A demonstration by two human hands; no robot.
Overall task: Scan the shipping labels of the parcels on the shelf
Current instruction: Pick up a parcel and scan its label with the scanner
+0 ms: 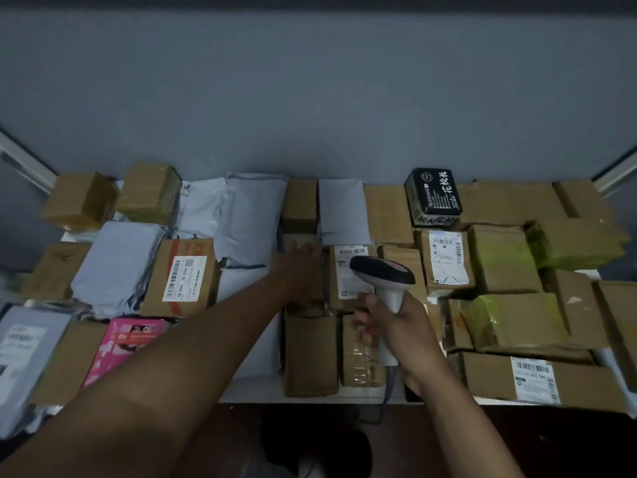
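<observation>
The right hand [401, 326] was wrapped around the handle of a barcode scanner [386, 281], fingers curled about the pale grip, with the dark head of the scanner rising above the fist and its cable hanging below the wrist. Just beyond the scanner's head lay a brown box with a white shipping label [350, 270] facing up, partly hidden by the scanner itself. The left hand [300, 267] was stretched out to the left of the scanner, fingers straight and laid flat on a small brown parcel [303, 243] beside that labelled box, gripping nothing. To the right of the scanner sat another box with a torn label [448, 258], and further back a black packet [434, 196]. Left of the outstretched arm were a box marked J6 S04 [181, 277], grey mailing bags [117, 263] and a pink box [125, 343]. All rested on a white shelf [248, 391].
</observation>
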